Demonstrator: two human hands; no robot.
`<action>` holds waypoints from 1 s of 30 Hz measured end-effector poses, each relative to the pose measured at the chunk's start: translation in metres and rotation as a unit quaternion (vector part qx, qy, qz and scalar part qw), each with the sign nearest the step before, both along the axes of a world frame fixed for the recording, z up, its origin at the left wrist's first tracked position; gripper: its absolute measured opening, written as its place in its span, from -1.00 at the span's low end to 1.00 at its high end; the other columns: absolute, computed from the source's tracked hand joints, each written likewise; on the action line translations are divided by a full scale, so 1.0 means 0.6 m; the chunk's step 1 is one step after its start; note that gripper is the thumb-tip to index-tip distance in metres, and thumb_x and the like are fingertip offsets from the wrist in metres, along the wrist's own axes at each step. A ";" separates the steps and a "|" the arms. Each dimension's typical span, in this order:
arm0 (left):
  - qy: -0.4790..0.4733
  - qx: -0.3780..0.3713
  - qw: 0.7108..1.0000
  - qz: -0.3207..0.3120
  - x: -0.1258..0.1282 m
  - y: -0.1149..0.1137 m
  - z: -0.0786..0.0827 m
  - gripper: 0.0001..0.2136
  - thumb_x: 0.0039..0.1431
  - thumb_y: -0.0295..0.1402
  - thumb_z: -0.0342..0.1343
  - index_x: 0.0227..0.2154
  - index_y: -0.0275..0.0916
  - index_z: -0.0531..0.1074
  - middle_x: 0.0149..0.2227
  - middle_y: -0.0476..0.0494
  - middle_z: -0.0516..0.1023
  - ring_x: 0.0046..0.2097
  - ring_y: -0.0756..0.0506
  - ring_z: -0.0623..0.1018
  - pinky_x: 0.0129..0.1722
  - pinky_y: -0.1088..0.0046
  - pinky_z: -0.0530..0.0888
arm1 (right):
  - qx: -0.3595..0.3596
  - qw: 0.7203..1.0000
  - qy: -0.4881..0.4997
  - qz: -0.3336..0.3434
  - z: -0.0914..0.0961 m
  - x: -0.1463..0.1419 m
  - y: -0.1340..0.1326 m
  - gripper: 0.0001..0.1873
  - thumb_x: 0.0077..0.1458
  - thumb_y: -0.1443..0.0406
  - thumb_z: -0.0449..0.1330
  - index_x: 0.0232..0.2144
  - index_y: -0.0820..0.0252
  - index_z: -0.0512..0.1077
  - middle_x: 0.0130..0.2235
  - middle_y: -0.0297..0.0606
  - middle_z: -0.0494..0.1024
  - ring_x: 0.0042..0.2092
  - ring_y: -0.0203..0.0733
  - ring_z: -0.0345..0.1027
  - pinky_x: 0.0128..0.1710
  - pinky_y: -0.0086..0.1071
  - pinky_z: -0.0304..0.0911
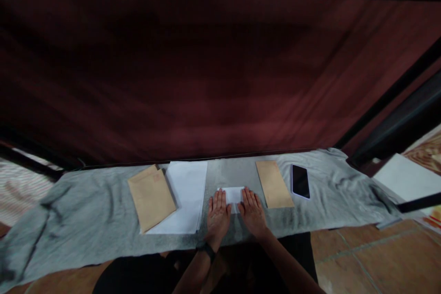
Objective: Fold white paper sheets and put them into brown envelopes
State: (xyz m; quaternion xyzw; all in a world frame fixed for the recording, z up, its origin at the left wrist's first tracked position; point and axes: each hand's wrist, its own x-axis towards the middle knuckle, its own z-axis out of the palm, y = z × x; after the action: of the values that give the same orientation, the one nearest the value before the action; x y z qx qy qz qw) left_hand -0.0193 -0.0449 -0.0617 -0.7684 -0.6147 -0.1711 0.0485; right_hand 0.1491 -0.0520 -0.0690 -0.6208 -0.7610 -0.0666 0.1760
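A small folded sheet of white paper (234,195) lies on the grey cloth between my two hands. My left hand (218,215) rests flat on its left side, fingers stretched forward. On the right side, my right hand (252,211) presses flat too, its fingers pointing away from me. The hands cover both side edges of the paper. Left of my left hand is a stack of white paper (188,193), partly under some brown envelopes (151,197). To the right of my right hand lies another brown envelope (274,184).
A smartphone (300,182) with a pale case lies right of the single envelope. Grey cloth (89,211) covers the narrow work surface. Behind it rises a dark red panel (220,78) with dark bars at the sides. Tiled floor (365,257) shows at lower right.
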 end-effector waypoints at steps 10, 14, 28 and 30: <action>-0.003 -0.020 0.997 -0.070 0.027 0.006 0.008 -0.48 0.39 -0.31 -0.16 0.36 -0.32 0.10 0.39 -0.31 0.18 0.40 -0.21 0.18 0.33 0.06 0.22 | 0.013 1.000 0.000 -0.009 -0.002 -0.001 -0.004 -0.41 0.38 0.26 -0.10 0.39 0.31 0.06 0.38 -0.05 0.17 0.38 0.02 0.03 0.35 -0.04 -0.08; -0.005 -0.012 0.999 -0.037 0.004 0.003 0.005 -0.46 0.38 -0.31 -0.16 0.36 -0.38 0.09 0.37 -0.34 0.22 0.39 -0.21 0.20 0.33 0.09 0.23 | 0.022 1.000 0.008 -0.016 -0.007 0.002 -0.003 -0.37 0.39 0.23 -0.09 0.42 0.32 -0.04 0.37 -0.02 0.18 0.38 0.01 0.04 0.34 -0.05 -0.06; 0.012 -0.022 1.000 -0.019 -0.002 -0.002 0.013 -0.47 0.38 -0.32 -0.16 0.36 -0.34 0.10 0.38 -0.34 0.20 0.41 -0.23 0.16 0.34 0.06 0.18 | 0.003 0.999 0.016 0.052 0.016 -0.025 -0.024 -0.47 0.40 0.27 -0.11 0.34 0.27 0.18 0.36 -0.11 0.23 0.37 -0.07 0.07 0.35 -0.11 -0.05; 0.010 -0.029 0.999 -0.022 -0.003 -0.002 0.014 -0.47 0.38 -0.33 -0.16 0.36 -0.32 0.10 0.39 -0.33 0.17 0.41 -0.24 0.15 0.34 0.06 0.18 | 0.004 0.997 0.016 0.073 0.015 -0.031 -0.036 -0.49 0.40 0.24 -0.09 0.32 0.23 0.22 0.34 -0.13 0.27 0.36 -0.07 0.10 0.35 -0.11 -0.05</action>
State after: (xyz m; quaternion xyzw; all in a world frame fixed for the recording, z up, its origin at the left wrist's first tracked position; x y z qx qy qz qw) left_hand -0.0210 -0.0463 -0.0533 -0.7843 -0.6022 -0.1463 0.0290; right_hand 0.1306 -0.0738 -0.0602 -0.5635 -0.8013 -0.0465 0.1954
